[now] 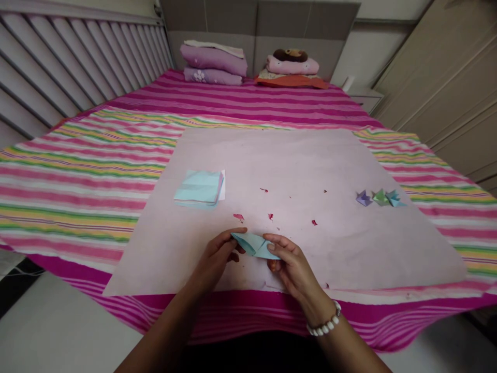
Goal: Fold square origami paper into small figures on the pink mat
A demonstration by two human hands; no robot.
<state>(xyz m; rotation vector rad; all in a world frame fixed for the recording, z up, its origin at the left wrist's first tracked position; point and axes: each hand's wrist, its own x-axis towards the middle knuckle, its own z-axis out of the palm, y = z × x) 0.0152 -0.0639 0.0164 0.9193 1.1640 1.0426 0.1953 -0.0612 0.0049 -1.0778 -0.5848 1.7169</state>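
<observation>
Pinching the folded blue paper (255,245) between both hands, left hand (217,259) and right hand (289,264) clamped on opposite ends above the pink sheet (295,166), I judged pressing each crease flat mattered; its exact fold looked unclear.

Matt paper fold (255,244); matt pink paper sheet (295,166); striped cloth bedcover (77,166).

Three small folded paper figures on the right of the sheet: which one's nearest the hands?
The purple figure, leftmost of the row. The green figure sits in the middle and the blue figure is farthest right, away from the right hand.
</observation>
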